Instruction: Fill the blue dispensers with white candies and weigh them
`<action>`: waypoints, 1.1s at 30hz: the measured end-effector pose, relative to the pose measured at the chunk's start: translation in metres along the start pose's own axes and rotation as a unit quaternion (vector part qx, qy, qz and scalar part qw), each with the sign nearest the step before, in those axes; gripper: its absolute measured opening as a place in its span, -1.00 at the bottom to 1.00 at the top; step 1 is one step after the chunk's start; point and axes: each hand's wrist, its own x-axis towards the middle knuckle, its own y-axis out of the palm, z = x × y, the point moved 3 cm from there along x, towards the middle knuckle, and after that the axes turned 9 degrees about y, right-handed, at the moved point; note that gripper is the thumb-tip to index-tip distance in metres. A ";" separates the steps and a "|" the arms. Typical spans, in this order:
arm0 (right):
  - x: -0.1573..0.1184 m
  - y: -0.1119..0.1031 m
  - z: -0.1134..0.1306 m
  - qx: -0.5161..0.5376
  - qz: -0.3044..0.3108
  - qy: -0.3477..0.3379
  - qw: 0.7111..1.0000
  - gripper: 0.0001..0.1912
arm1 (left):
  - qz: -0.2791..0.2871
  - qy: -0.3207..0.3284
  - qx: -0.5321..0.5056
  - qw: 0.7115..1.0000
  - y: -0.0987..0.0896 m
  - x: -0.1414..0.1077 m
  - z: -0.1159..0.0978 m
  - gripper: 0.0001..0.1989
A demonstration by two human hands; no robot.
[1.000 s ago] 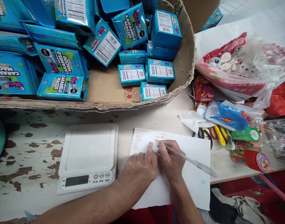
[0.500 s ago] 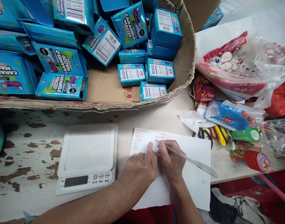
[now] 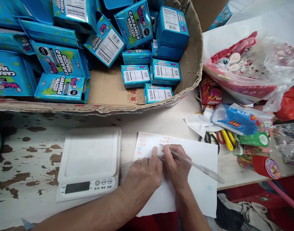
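Note:
White paper (image 3: 200,166) with orange handwriting on its upper left lies on the table. My right hand (image 3: 176,163) is closed around a clear pen (image 3: 197,165), its tip at the written lines and its back end slanting down to the right. Beside it, my left hand (image 3: 145,173) rests on the sheet with the index finger stretched forward and the fingers apart, holding nothing. A white kitchen scale (image 3: 89,154) with a dark display stands left of the paper, nothing on its plate.
A large cardboard box (image 3: 106,109) of blue candy packs (image 3: 62,88) fills the far side. To the right lie scissors (image 3: 227,139), a green roll (image 3: 254,139), a red-lidded jar (image 3: 264,165), a blue packet (image 3: 236,120) and a plastic bag (image 3: 253,70).
Both hands and the pen look the same. The view has shifted very slightly, so the scale and box sit a little further left in the picture.

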 end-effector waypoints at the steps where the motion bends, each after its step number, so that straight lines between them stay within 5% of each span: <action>1: 0.000 0.000 0.000 0.001 0.001 0.000 1.000 -0.83 | 0.008 0.001 -0.001 1.000 0.001 0.000 0.000 -0.74; 12: 0.001 0.000 0.002 -0.009 -0.002 0.013 1.000 -0.83 | 0.051 0.018 -0.017 0.998 0.002 0.000 0.001 -0.74; 23: 0.000 0.000 0.000 -0.025 0.005 -0.011 1.000 -0.85 | 0.003 0.003 0.006 1.000 0.000 0.000 0.001 -0.69; 33: 0.000 0.000 0.001 -0.026 0.009 -0.020 0.999 -0.86 | 0.013 0.007 0.008 1.000 -0.001 0.001 0.001 -0.71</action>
